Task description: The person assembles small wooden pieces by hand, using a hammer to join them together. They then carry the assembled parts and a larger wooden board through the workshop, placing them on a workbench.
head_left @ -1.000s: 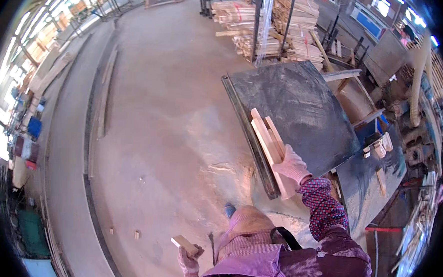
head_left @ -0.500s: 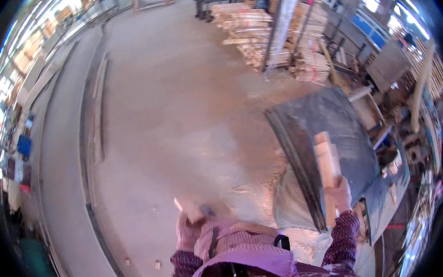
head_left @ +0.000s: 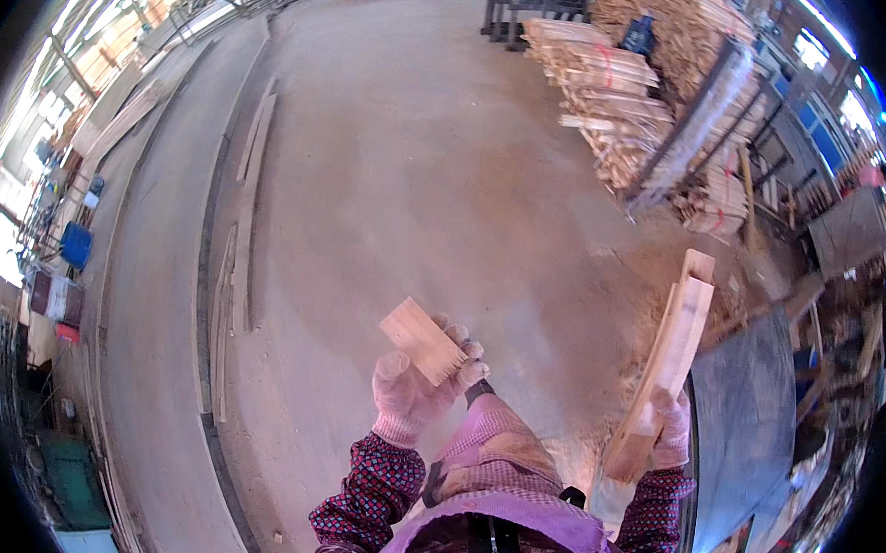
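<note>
My left hand [head_left: 412, 393], in a pale knit glove, is closed around a short wooden block [head_left: 420, 337]. The block's end at the fingers is cut into comb-like teeth. On the right, my gloved right hand [head_left: 669, 431] grips long wooden strips [head_left: 671, 354], which lie together lengthwise and point away from me. How many strips there are is partly hidden by the hand. Patterned sleeves cover both forearms, and a pink checked apron [head_left: 510, 440] hangs between them.
A dark sheet-topped surface [head_left: 746, 423] stands right of my right hand. Stacked bundles of wood strips [head_left: 608, 85] fill the far right, beside a wrapped post [head_left: 696, 130]. Long boards [head_left: 251, 216] lie along a floor track [head_left: 208, 264] on the left. Sawdust covers floor near the dark surface.
My view has turned left, so the dark surface and the stacks sit farther right. My left hand has risen in front of me with the block. The strips remain in my right hand.
</note>
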`<state>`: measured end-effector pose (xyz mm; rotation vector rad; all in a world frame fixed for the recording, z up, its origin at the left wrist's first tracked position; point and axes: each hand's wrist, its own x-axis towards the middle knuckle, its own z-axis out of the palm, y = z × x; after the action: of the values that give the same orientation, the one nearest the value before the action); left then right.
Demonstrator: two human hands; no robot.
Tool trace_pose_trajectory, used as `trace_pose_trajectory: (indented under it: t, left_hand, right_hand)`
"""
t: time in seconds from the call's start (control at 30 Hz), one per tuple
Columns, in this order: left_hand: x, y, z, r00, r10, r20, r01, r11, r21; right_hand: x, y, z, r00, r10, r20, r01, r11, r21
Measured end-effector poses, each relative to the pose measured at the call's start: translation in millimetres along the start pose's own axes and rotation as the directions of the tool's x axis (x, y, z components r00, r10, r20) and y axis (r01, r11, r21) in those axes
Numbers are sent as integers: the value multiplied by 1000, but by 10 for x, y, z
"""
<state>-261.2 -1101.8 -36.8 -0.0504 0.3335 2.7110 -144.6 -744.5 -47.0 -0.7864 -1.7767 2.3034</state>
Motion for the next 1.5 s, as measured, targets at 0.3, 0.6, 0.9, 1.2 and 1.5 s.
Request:
trace_pose_trajectory:
  t: [0.3, 0.6, 0.9, 1.2, 1.5]
  left_hand:
    - [1772, 1581, -103, 953, 143, -266, -197, 961, -191]
    - [3712, 3121, -380, 942, 70, -328, -150, 963, -226]
    - [6080, 4484, -485, 979, -139, -147, 71, 917, -393]
    - [8749, 5324, -818, 934, -197, -297, 3, 837, -547]
    - [11012, 6553, -580, 813, 97, -574, -153, 987, -50]
  right_hand:
    - [2662, 6, 2232, 951, 181, 249, -159, 981, -107]
    - [4757, -68, 4324, 861, 218, 459, -187, 976, -112]
    - [6214, -384, 5288, 957, 194, 214, -203, 979, 20]
    - [8625, -676, 6457, 964, 206, 170, -217, 975, 44]
    - [11299, -1164, 7909, 781, -160, 604, 582, 536, -612]
